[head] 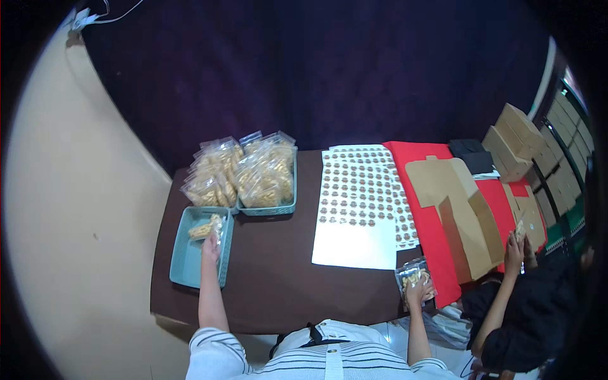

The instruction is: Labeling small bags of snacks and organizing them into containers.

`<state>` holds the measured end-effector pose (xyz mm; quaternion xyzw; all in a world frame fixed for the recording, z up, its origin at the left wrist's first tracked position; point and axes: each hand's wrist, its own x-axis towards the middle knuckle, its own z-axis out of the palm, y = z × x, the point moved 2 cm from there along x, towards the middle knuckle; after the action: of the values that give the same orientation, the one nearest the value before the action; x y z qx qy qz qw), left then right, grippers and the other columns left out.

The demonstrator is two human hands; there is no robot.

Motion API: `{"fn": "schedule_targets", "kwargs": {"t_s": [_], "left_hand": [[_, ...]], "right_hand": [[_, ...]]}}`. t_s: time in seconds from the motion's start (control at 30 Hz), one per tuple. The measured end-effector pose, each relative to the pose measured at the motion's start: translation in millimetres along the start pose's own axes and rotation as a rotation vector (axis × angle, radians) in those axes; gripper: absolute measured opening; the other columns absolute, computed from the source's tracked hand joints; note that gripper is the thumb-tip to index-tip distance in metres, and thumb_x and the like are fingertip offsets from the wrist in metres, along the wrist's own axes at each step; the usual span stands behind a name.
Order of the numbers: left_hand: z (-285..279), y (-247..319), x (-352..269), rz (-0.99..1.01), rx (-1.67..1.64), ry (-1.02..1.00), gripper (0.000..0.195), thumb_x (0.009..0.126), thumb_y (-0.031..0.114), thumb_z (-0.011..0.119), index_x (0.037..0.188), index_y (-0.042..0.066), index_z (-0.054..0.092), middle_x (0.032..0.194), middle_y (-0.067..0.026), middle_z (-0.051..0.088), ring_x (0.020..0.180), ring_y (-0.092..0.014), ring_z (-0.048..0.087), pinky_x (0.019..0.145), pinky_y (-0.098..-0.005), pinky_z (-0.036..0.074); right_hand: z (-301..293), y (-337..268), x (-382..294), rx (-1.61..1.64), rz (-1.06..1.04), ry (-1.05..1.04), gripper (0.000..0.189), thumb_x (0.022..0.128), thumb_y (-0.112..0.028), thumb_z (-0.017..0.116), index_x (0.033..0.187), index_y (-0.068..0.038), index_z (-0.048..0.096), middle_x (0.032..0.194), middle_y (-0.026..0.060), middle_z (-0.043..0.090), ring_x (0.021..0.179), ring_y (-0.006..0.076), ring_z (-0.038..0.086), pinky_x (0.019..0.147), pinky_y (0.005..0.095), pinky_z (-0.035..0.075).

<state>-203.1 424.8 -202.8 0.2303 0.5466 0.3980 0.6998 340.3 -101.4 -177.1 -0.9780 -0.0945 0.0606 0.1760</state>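
Note:
My left hand (210,248) reaches into a shallow light-blue plastic basket (178,256) at the table's left side. Its fingers are on a clear packet of pale snack pieces (217,223); a second snack packet (200,232) lies beside it in the basket. At the table's right front, my right hand (420,290) grips a clear packet of pale, curved snack pieces (412,277). Other clear packets (418,264) lie under and around that hand, partly hidden by it. Between my hands, sheets of round brown stickers (354,244) lie overlapped on the dark brown table (280,266).
Two blue baskets piled with snack packets (266,175) (213,175) stand behind the left one. On a red cloth (434,247) at right lies an opened cardboard box (441,183). A co-worker in black (536,313) holds a packet (520,231) there. Cardboard boxes (513,137) stand beyond.

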Motion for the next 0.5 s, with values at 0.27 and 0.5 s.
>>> {"fn": "schedule_targets", "kwargs": {"t_s": [0.27,0.5], "left_hand": [[223.5,0.0,-231.3,0.443,0.115,-0.326,0.046,0.088,0.019,0.052,0.131,0.008,0.040,0.131,-0.0012,0.043,0.110,-0.009,0.044,0.088,-0.0241,0.036],[282.4,-76.0,-322.2,0.007,0.254,-0.907,0.036,0.090,0.021,0.049,0.119,-0.002,0.051,0.120,-0.0087,0.052,0.101,-0.012,0.050,0.087,-0.0263,0.040]], "right_hand": [[-10.7,-4.0,-13.9,0.228,-0.196,0.142,0.055,0.071,-0.020,0.066,0.119,-0.004,0.043,0.120,0.0189,0.038,0.115,0.0358,0.032,0.092,0.0503,0.028],[-40.7,-127.3,-63.4,0.382,-0.671,-0.295,0.090,0.062,-0.041,0.076,0.131,-0.007,0.029,0.131,0.0166,0.032,0.124,0.0336,0.025,0.101,0.0476,0.022]]}}
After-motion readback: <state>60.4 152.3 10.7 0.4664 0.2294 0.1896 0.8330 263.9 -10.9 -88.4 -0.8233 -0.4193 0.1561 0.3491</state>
